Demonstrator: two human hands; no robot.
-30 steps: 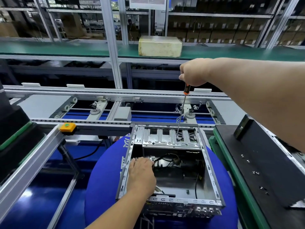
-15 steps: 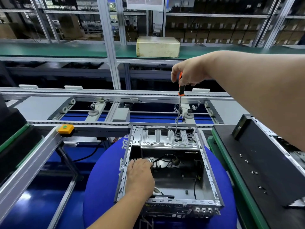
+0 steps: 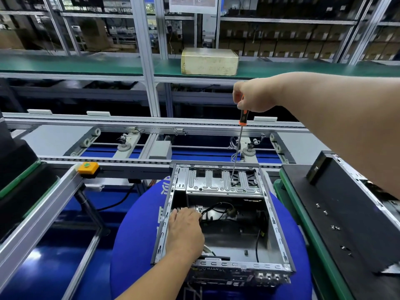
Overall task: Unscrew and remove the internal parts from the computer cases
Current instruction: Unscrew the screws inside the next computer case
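Computer case (image 3: 223,215) sits open-top on the blue round pad (image 3: 134,230), straight ahead and below both hands. Right hand (image 3: 255,96) grips the screwdriver (image 3: 239,144) handle from above; its long axis runs nearly vertical, tip down on the metal bracket (image 3: 216,182) at the far end of the case, likely on a screw, too small to confirm. Left hand (image 3: 184,230) is nearer, inside the case at the left wall, fingers curled down among the black cables (image 3: 216,207); can't tell if it grips anything. Loose screws (image 3: 335,228) lie on the black panel (image 3: 346,224) to the right, well apart. Shaft path is clear; the cables sit below the bracket, near the left hand.
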